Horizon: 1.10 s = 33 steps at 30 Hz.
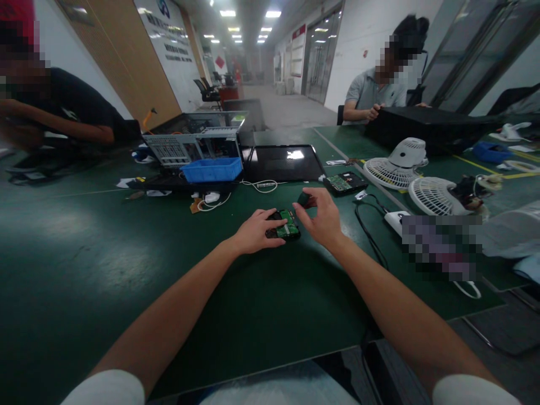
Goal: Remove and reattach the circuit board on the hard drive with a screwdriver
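Note:
On the green table directly ahead lies a hard drive (288, 225) with its green circuit board facing up. My left hand (257, 232) grips it from the left, thumb along the near edge and fingers reaching over the board. Just beyond its right side, my right hand (323, 219) is raised and closed, pinching a small dark piece (302, 198) between thumb and fingertips. What exactly that piece is cannot be made out. A second hard drive (345, 183) rests farther back on the right.
Behind my hands are a blue tray (212, 170), an open computer case (181, 147) and a dark flat screen (283, 163). White fan parts (394, 166), a black cable (371, 236) and a white power strip (396, 222) lie rightward. Two people sit across the table.

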{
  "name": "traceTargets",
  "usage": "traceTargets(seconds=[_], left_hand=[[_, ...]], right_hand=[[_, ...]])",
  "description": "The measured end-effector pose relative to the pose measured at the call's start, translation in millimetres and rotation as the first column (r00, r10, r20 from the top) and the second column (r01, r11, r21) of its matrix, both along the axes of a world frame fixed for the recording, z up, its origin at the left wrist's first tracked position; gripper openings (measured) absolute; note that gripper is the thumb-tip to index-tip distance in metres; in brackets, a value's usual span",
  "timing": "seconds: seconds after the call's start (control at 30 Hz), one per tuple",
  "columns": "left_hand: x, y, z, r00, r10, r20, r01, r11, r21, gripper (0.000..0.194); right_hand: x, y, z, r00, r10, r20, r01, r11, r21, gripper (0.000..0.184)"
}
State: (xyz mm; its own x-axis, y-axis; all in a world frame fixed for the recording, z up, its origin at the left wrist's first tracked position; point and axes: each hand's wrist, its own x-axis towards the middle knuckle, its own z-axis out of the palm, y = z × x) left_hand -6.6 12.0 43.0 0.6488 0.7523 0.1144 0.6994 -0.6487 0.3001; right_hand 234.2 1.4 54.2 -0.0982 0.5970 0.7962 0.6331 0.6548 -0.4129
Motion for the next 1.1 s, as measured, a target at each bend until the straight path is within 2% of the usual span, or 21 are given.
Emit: traceTargets(seconds=[0.2,0.43,0.63,0.9,1.1], left_hand=[[0.0,-0.7,0.7,1.0,-0.004,-0.003,0.004,1.0,0.019,0.068],[0.2,-2.2,1.7,1.0,0.01,-0.008,-0.01,0.999,0.041,0.069],[0.7,-1.9,3.9,0.999,0.009,-0.034,-0.007,0.999,0.043,0.069],[0.8,-2.1,4.4,0.999,0.023,-0.046,-0.022,0.999,0.033,0.071],[0.4,-2.1,4.6,0.998,0.028,-0.052,-0.026,0.999,0.033,0.072]], right_hand=[[0.1,3.1,-5.0,0.997,0.059,-0.042,-0.061,0.997,-0.043,0.045],[0.9,4.7,-4.0,0.999,-0.03,-0.041,0.03,1.0,-0.006,0.045],[2.9,3.4,-2.5,1.0,0.016,0.017,-0.016,1.0,0.016,0.046],[-1.3,6.9,-6.6,0.994,0.028,-0.105,-0.026,1.0,0.017,0.044],[0.6,2.5,0.0,1.0,0.005,-0.018,-0.004,0.997,0.071,0.041]])
